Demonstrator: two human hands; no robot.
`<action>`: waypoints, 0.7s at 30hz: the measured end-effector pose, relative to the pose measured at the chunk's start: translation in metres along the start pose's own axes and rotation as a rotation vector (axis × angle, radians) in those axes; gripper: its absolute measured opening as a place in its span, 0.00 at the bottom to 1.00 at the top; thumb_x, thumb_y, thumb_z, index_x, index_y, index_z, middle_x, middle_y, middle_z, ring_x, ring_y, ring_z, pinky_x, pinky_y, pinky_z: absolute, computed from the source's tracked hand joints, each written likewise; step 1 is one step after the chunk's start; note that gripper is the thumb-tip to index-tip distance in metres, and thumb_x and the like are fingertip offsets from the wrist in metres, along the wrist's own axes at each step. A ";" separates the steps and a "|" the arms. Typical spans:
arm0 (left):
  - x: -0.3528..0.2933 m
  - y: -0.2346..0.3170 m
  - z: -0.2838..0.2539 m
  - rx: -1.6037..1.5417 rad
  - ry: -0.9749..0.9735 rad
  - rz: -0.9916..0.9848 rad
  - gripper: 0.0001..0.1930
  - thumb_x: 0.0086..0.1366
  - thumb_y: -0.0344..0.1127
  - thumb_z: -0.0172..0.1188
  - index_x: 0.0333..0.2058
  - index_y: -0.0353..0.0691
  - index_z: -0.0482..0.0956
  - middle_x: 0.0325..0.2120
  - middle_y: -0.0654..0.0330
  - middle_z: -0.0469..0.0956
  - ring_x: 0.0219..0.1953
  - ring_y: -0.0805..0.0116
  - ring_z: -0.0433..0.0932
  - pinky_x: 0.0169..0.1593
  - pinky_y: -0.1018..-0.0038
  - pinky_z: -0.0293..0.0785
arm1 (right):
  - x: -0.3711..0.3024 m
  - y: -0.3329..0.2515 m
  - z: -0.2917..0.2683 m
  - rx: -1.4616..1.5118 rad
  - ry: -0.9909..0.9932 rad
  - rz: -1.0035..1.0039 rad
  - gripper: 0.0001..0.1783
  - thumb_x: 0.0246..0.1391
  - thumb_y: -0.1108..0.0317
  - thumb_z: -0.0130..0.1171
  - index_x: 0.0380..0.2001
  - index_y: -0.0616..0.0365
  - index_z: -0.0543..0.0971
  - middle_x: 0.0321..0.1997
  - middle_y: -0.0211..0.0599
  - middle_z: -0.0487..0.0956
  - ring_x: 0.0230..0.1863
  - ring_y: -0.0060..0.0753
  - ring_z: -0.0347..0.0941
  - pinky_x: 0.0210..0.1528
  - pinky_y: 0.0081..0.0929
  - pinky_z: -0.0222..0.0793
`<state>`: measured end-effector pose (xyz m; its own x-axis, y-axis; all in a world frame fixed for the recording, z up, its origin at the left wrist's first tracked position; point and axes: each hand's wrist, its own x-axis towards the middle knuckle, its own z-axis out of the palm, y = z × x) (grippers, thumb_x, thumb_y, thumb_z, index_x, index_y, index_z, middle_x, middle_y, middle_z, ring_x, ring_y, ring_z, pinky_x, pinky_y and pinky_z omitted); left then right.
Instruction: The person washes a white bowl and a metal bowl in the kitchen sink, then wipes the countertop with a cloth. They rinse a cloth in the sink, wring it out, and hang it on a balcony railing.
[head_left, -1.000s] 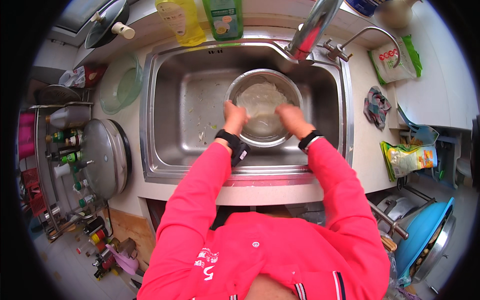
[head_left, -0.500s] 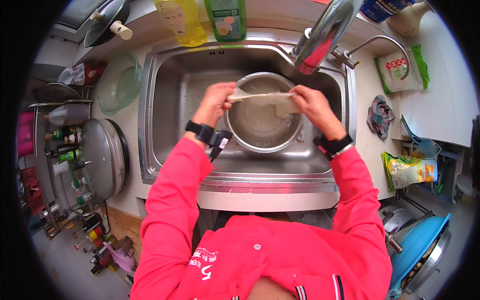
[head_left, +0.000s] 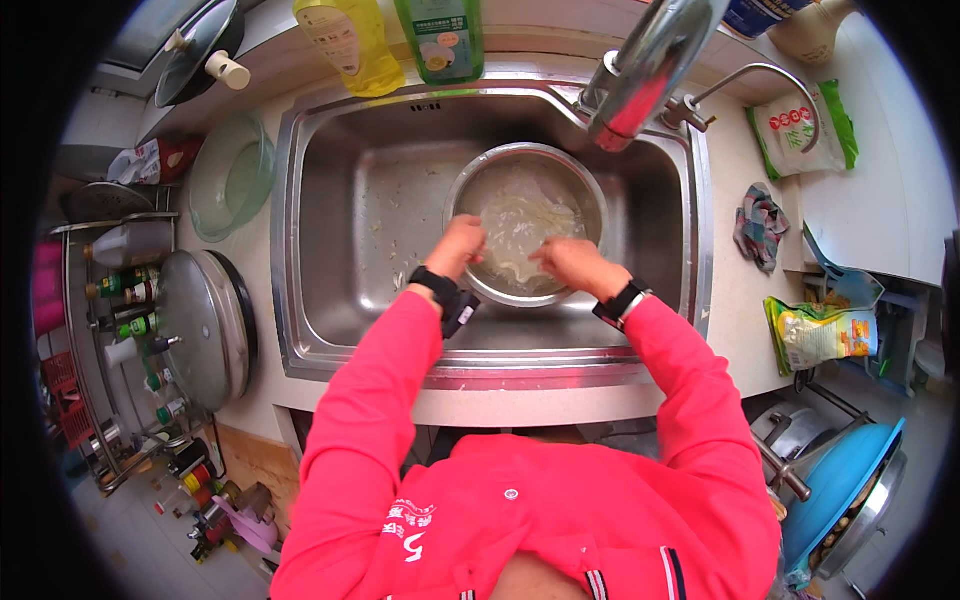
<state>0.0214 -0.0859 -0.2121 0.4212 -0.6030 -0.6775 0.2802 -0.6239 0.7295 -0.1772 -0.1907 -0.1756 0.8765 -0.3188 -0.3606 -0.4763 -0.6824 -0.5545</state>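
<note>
A round steel basin [head_left: 598,190] of cloudy water stands in the sink. In the water spreads a pale, limp, whitish sheet [head_left: 540,215], wet and wrinkled; its exact kind does not show. My left hand [head_left: 462,245] is closed at the basin's near left side, fingers at the sheet's near edge. Across from it my right hand [head_left: 580,266] pinches over the near right part of the basin, its fingertips on that same edge. Ripples and glare blur part of the sheet.
The steel sink [head_left: 340,230] has small scraps on its floor. A faucet [head_left: 650,75] overhangs its back right. Yellow [head_left: 350,45] and green bottles [head_left: 440,40] stand behind. A glass bowl [head_left: 232,180] sits left; a checked rag [head_left: 760,228] lies right.
Both hands have come down and nearer to me. The pale sheet, stretched between them above the basin before, now lies in the water.
</note>
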 end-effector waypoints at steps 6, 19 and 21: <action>0.044 -0.038 0.031 0.125 -0.110 -0.299 0.07 0.56 0.30 0.54 0.30 0.32 0.74 0.20 0.52 0.73 0.17 0.59 0.72 0.18 0.67 0.71 | 0.101 0.037 0.025 0.044 0.444 0.258 0.15 0.51 0.69 0.50 0.43 0.52 0.76 0.40 0.45 0.77 0.42 0.51 0.75 0.42 0.44 0.71; 0.028 0.015 0.020 0.029 -0.232 -0.083 0.10 0.57 0.39 0.57 0.32 0.38 0.76 0.20 0.65 0.73 0.17 0.74 0.71 0.18 0.77 0.66 | 0.085 0.037 -0.011 -0.072 0.201 0.191 0.11 0.49 0.64 0.54 0.32 0.58 0.79 0.33 0.47 0.79 0.38 0.50 0.76 0.38 0.41 0.71; 0.011 0.039 0.000 -0.048 -0.131 0.031 0.10 0.56 0.36 0.59 0.36 0.40 0.78 0.20 0.66 0.74 0.16 0.79 0.69 0.17 0.81 0.62 | 0.062 0.019 -0.050 0.349 0.314 0.026 0.12 0.50 0.64 0.58 0.31 0.63 0.76 0.28 0.40 0.75 0.34 0.35 0.74 0.37 0.30 0.68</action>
<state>0.0371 -0.1162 -0.1910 0.3146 -0.6838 -0.6584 0.3108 -0.5811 0.7521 -0.1286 -0.2565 -0.1705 0.8168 -0.5534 -0.1633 -0.4464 -0.4268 -0.7865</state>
